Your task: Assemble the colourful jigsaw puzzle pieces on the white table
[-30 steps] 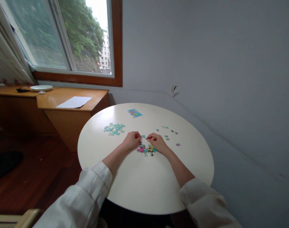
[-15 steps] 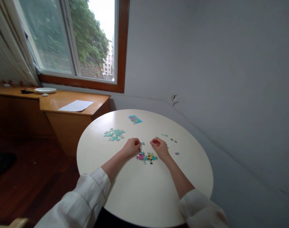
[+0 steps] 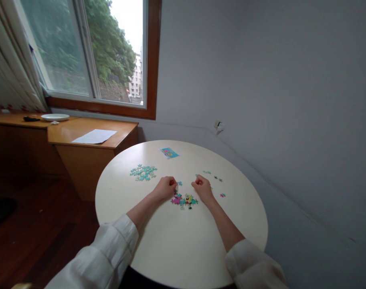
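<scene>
A partly joined jigsaw puzzle (image 3: 177,200) lies on the round white table (image 3: 170,241), showing pink and yellow cartoon figures. At its upper left, my left hand (image 3: 165,188) is closed in a pinch; whatever its fingertips hold is too small to make out. A loose teal puzzle piece (image 3: 179,183) lies just beside those fingertips. My right hand (image 3: 203,188) is above and right of the joined part, thumb and fingers pressed together. I cannot make out what is between them. Several pieces partly show behind this hand.
A pile of teal puzzle pieces (image 3: 144,172) lies on the left of the table. At the back is a picture card (image 3: 169,153). Scattered pieces (image 3: 223,195) lie to the right. A wooden desk (image 3: 125,130) with a paper sheet (image 3: 94,136) stands behind, beside the wall.
The view has shifted slightly. My right hand has drawn a little to the right, its fingers more curled. My left hand stays by the puzzle's upper left.
</scene>
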Motion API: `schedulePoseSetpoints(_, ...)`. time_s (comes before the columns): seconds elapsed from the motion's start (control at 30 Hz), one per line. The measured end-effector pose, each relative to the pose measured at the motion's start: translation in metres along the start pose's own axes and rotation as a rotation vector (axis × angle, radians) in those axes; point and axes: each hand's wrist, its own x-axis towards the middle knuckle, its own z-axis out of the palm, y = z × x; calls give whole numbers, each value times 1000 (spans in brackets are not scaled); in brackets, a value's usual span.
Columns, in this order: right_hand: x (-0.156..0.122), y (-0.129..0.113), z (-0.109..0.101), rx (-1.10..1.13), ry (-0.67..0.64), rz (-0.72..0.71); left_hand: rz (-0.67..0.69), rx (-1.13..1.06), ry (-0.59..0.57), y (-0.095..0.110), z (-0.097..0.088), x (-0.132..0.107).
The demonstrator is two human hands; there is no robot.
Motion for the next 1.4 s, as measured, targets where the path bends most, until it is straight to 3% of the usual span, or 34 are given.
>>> schedulePoseSetpoints(0.6,3,-1,-5,-16,84,-5,13,-15,59,-5,-6,5)
schedulePoseSetpoints(0.8,3,-2,-5,-31,43,-30,26,-26,65,-7,-6,7)
schedulePoseSetpoints(1.4,6,15,-6,-95,72,-38,13,-25,41,-1,-8,3)
